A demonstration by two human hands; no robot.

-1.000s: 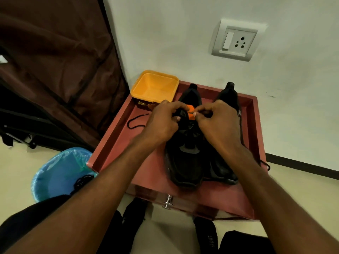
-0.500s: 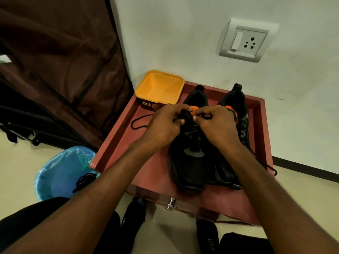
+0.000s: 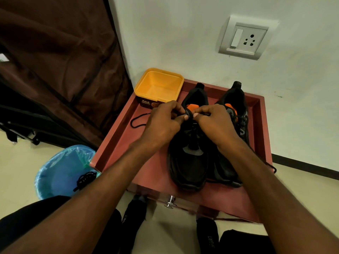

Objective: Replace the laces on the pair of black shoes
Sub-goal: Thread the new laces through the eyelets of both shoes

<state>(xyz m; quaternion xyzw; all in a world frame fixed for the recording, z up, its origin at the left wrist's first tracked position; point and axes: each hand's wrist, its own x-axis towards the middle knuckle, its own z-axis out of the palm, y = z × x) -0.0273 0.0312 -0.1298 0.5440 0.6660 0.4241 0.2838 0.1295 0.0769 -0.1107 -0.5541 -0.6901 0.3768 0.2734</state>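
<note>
While both hands work at the throat of the left black mesh shoe (image 3: pixel 189 162), the left hand (image 3: pixel 163 123) and the right hand (image 3: pixel 216 121) each pinch its thin black lace (image 3: pixel 191 119) between curled fingertips. Its twin, the right black shoe (image 3: pixel 236 107), stands touching alongside. Both sit in a shallow reddish wooden drawer (image 3: pixel 117 136), near a square yellow plastic tub (image 3: pixel 159 85).

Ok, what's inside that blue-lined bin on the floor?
In the bin a tangle of black laces lies on the blue liner near the rim. The person's left arm hides the bin's near side, so anything there cannot be seen.
</note>
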